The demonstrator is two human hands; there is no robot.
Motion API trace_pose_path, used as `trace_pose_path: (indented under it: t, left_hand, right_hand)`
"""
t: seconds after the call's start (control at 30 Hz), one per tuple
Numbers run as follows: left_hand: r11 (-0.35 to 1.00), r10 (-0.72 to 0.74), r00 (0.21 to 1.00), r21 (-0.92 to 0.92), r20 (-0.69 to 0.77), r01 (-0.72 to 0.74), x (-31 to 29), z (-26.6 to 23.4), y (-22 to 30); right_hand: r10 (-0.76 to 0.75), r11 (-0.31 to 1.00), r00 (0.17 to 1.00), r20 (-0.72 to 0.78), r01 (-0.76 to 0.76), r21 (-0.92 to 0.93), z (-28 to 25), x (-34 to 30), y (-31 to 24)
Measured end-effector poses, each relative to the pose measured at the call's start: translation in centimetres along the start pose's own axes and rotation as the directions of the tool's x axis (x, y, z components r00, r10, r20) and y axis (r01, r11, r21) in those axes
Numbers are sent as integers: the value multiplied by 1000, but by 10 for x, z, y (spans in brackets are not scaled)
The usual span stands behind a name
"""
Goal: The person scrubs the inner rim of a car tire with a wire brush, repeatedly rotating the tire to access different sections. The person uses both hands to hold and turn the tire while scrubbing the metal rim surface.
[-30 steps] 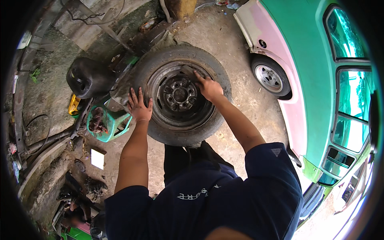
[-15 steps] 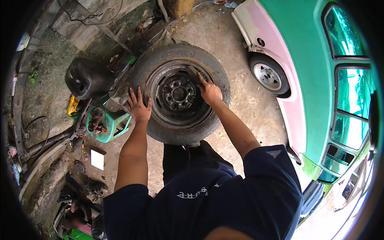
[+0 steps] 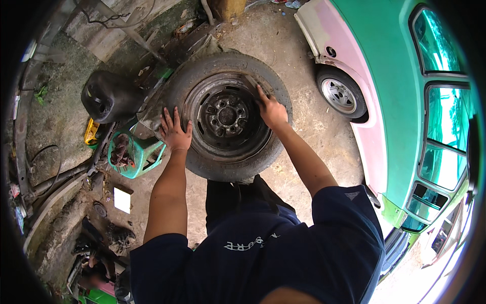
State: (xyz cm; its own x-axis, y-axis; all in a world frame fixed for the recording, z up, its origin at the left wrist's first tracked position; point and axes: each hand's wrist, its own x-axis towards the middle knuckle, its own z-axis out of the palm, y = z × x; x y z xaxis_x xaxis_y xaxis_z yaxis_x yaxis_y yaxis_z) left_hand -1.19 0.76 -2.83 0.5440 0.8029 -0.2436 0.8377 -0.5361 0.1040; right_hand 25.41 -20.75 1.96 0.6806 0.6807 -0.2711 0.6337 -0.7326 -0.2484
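Note:
A worn black tyre (image 3: 223, 172) on a dark, dirty steel wheel rim (image 3: 226, 114) lies flat before me, its hub hole and bolt holes facing up. My left hand (image 3: 175, 130) rests on the tyre's left sidewall, fingers spread and holding nothing. At the rim's right side, my right hand (image 3: 274, 111) is closed around a thin, flat dark tool (image 3: 251, 82), its index finger stretched along it. The tool's end lies at the inner edge of the rim. Its handle is hidden in my palm, and its exact kind is unclear.
To the left stand a green plastic stool (image 3: 132, 169) with a dark rag on top and a black rounded container (image 3: 109, 98). A green and pink vehicle (image 3: 377, 76) is parked at the right. At lower left, a person (image 3: 96, 263) is partly visible among clutter.
My right hand has moved slightly right and away from me with the flat tool, toward the rim's outer edge. My left hand stays on the tyre.

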Motion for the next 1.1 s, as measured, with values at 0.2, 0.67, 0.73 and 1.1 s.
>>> trace_pose_path:
  t: [0.2, 0.67, 0.73, 1.1]
  left_hand:
    - [1000, 7, 1000, -13, -10, -7, 0, 1, -1]
    - [999, 25, 998, -43, -51, -28, -1, 4, -3]
    - [998, 30, 997, -46, -70, -33, -2, 5, -3]
    - [999, 11, 1000, -42, -28, -12, -2, 1, -1]
  right_hand:
    - [22, 998, 996, 84, -17, -61, -18, -42, 25]
    - [-67, 993, 997, 48, 71, -94, -9, -16, 17]
    - [-47, 995, 999, 17, 49, -91, -17, -46, 33]
    - [-181, 981, 983, -27, 178, -77, 10, 19, 3]
